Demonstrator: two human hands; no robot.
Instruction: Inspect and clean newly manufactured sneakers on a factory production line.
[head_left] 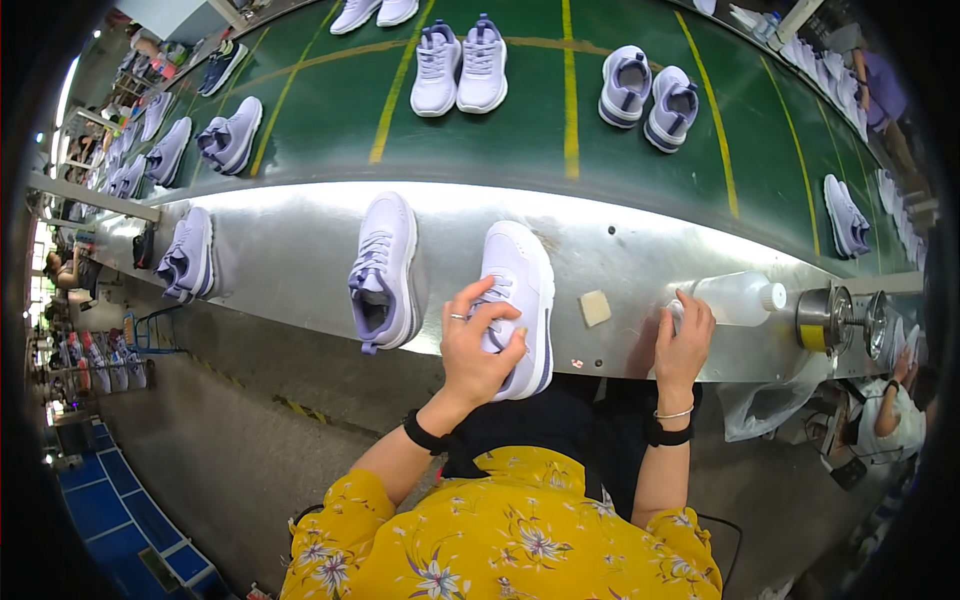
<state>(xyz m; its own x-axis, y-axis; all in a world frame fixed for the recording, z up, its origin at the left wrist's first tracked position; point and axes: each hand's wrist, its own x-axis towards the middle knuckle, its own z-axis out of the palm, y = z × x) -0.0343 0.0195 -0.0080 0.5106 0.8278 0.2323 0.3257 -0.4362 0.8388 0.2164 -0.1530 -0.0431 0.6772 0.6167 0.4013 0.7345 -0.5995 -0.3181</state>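
Note:
My left hand [476,350] is closed on a pale lavender sneaker [522,262], its fingers and thumb over the laces and collar. The toe points away from me, and the heel reaches past the bench's near edge. The matching sneaker [385,270] stands to the left on the metal bench [275,225]. My right hand [684,345] rests at the bench edge, fingers bent around a small whitish piece that is mostly hidden. Between my hands lies a cream square pad [595,308]. A translucent plastic bottle [735,298] lies on its side just beyond my right hand.
A green belt [540,140] with yellow lines runs beyond the bench, carrying several pairs of sneakers [460,75]. Another pair [188,255] sits at the bench's left. A metal canister [823,320] stands far right, near a hanging clear plastic bag [765,405]. Other people work at both sides.

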